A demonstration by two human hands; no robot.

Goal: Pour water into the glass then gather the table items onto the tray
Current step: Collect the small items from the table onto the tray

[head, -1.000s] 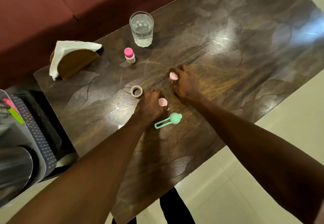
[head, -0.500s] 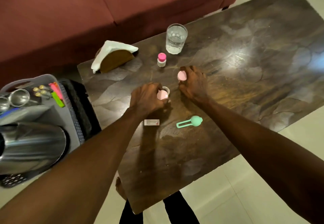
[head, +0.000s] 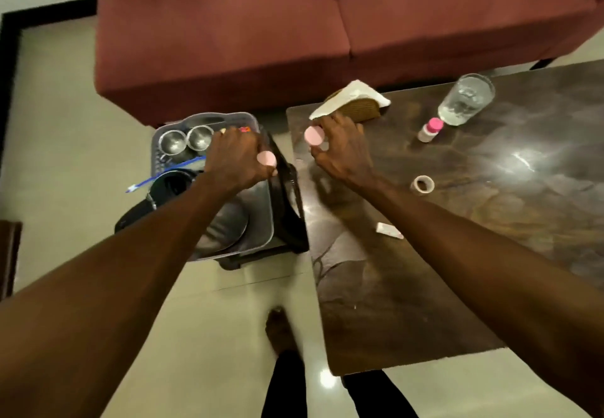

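Both hands have swung left since a moment ago: the left hand (head: 236,158) grips a pink-capped item (head: 266,158) over the tray (head: 261,231), the right hand (head: 340,149) pinches another (head: 314,135) above the table (head: 490,237) edge. The glass (head: 465,100), holding water, stands near the sofa (head: 228,31). The floor (head: 65,123) is pale tile.

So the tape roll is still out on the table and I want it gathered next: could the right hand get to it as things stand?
Probably not yet: the right hand grips a pink-capped bottle, so it is occupied. The table around the tape roll is bare, so the way is free.
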